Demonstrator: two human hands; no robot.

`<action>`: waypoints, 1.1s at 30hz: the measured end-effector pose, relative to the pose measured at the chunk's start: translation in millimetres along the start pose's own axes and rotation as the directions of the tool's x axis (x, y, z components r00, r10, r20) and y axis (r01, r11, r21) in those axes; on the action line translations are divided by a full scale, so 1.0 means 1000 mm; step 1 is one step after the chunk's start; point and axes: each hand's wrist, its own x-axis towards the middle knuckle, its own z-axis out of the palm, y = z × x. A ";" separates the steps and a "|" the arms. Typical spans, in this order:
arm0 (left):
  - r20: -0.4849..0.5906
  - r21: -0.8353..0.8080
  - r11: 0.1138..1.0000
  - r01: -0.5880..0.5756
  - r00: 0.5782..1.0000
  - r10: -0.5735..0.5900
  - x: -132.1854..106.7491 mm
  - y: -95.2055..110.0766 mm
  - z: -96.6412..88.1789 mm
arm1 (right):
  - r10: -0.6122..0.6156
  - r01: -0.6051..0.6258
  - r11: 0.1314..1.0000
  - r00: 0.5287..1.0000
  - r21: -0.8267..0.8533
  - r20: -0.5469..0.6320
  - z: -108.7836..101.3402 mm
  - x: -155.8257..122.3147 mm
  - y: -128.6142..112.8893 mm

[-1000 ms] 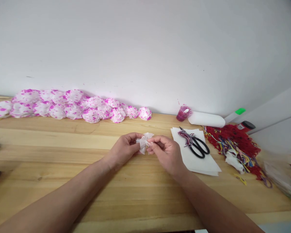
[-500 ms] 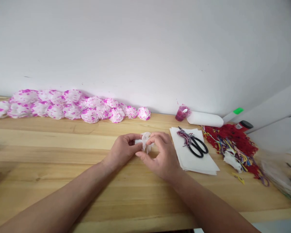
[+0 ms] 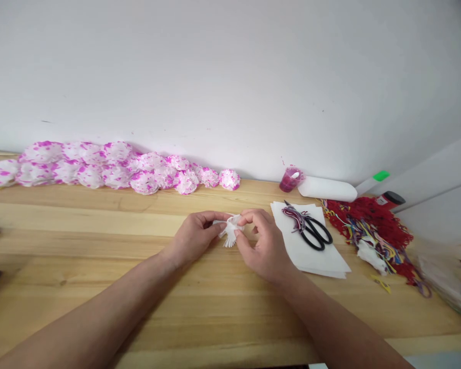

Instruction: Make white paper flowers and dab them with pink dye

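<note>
Between my hands is a small white paper flower [image 3: 231, 233] with a fringed, fanned-out edge pointing down toward me. My left hand [image 3: 197, 234] pinches its folded end between thumb and fingertips. From the other side, my right hand [image 3: 262, 241] has thumb and forefinger closed on the paper's layers. Both hands are low over the wooden table [image 3: 169, 312]. Just right of my right hand lies a stack of white paper sheets [image 3: 311, 256], with black-handled scissors [image 3: 315, 233] and a small bundle of purple and white yarn [image 3: 295, 218] on it.
White-and-magenta paper flowers [image 3: 117, 171] line the wall at left. Behind the sheets stand a cup of magenta liquid [image 3: 290, 179] and a white bottle [image 3: 326, 188]. At right are a pile of red and mixed yarn [image 3: 384, 223], a dark-capped jar [image 3: 391, 199] and a clear plastic bag [image 3: 441, 271].
My right thumb and forefinger have shifted slightly right on the paper. The fringe is spread more widely and hangs downward. My left hand keeps its hold.
</note>
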 end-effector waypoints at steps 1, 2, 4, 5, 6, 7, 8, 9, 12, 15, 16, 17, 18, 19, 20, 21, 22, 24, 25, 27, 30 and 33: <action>0.004 -0.008 1.000 0.004 1.000 -0.004 0.000 -0.001 0.000 | 0.008 -0.008 1.000 1.000 0.014 0.000 0.001 0.000 -0.001; 0.007 -0.025 1.000 0.003 1.000 -0.003 0.001 -0.002 0.000 | 0.013 -0.013 1.000 1.000 0.025 0.000 0.001 -0.001 -0.001; 0.011 -0.074 0.997 -0.004 1.000 0.005 0.002 -0.004 0.000 | 0.009 -0.009 0.999 1.000 0.033 0.011 0.002 -0.002 -0.003; 0.014 -0.096 0.995 -0.004 1.000 0.005 0.002 -0.004 0.000 | 0.005 -0.006 1.000 1.000 0.031 0.025 0.002 -0.002 -0.003; 0.014 -0.113 0.994 0.000 1.000 0.001 0.003 -0.004 0.001 | 0.003 -0.005 1.000 0.999 0.027 0.044 0.003 -0.002 -0.003; 0.014 -0.126 0.992 0.010 1.000 -0.008 0.003 -0.004 0.001 | 0.006 -0.008 1.000 0.998 0.026 0.063 0.003 -0.003 -0.004; 0.016 -0.139 0.990 0.020 1.000 -0.018 0.002 -0.004 0.002 | 0.013 -0.015 1.000 0.997 0.027 0.079 0.004 -0.003 -0.004; 0.021 -0.153 0.988 0.031 0.999 -0.028 0.002 -0.003 0.002 | 0.021 -0.024 0.999 0.996 0.031 0.092 0.004 -0.003 -0.004; 0.048 -0.185 0.981 0.053 0.998 -0.045 0.000 0.001 0.004 | 0.042 -0.046 0.998 0.995 0.038 0.094 0.005 -0.003 -0.003; 0.034 -0.178 0.983 0.042 0.999 -0.037 -0.002 0.006 0.005 | 0.042 -0.044 0.998 0.998 0.037 0.055 0.007 -0.003 -0.001; 0.023 -0.175 0.984 0.036 0.999 -0.033 -0.003 0.007 0.005 | 0.037 -0.039 0.999 0.998 0.035 0.045 0.007 -0.003 -0.001; 0.015 -0.177 0.984 0.034 0.999 -0.031 -0.003 0.008 0.005 | 0.032 -0.034 0.999 0.999 0.033 0.040 0.007 -0.003 -0.001; 0.011 -0.184 0.982 0.034 0.999 -0.033 -0.003 0.009 0.006 | 0.029 -0.030 0.999 0.999 0.030 0.039 0.007 -0.003 -0.001; 0.013 -0.198 0.979 0.039 0.999 -0.037 -0.003 0.009 0.006 | 0.027 -0.029 0.999 0.999 0.029 0.041 0.007 -0.003 -0.002; 0.018 -0.218 0.975 0.047 0.999 -0.045 -0.003 0.009 0.007 | 0.028 -0.029 0.999 0.999 0.030 0.042 0.007 -0.003 -0.002; 0.024 -0.240 0.969 0.057 0.998 -0.052 -0.003 0.009 0.007 | 0.028 -0.029 0.999 0.999 0.033 0.043 0.006 -0.002 -0.003; 0.030 -0.260 0.963 0.065 0.998 -0.059 -0.003 0.009 0.007 | 0.023 -0.025 0.999 0.999 0.039 0.043 0.006 -0.002 -0.003; 0.038 -0.273 0.959 0.077 0.997 -0.069 -0.003 0.008 0.007 | 0.005 -0.007 0.998 0.999 0.059 0.045 0.005 -0.001 -0.004; 0.036 -0.268 0.960 0.081 0.997 -0.074 -0.003 0.008 0.007 | -0.003 -0.001 0.998 0.999 0.071 0.048 0.005 0.000 -0.005; 0.025 -0.244 0.966 0.085 0.996 -0.081 -0.003 0.008 0.006 | -0.005 0.000 0.995 0.999 0.099 0.051 0.005 0.001 -0.004; 0.008 -0.183 0.979 0.087 0.996 -0.087 -0.002 0.007 0.005 | 0.020 -0.025 0.991 0.999 0.132 0.034 0.006 0.000 -0.003; 0.005 -0.124 0.990 0.064 0.998 -0.064 -0.002 0.006 0.004 | 0.071 -0.073 0.986 0.997 0.149 0.023 0.006 -0.001 -0.001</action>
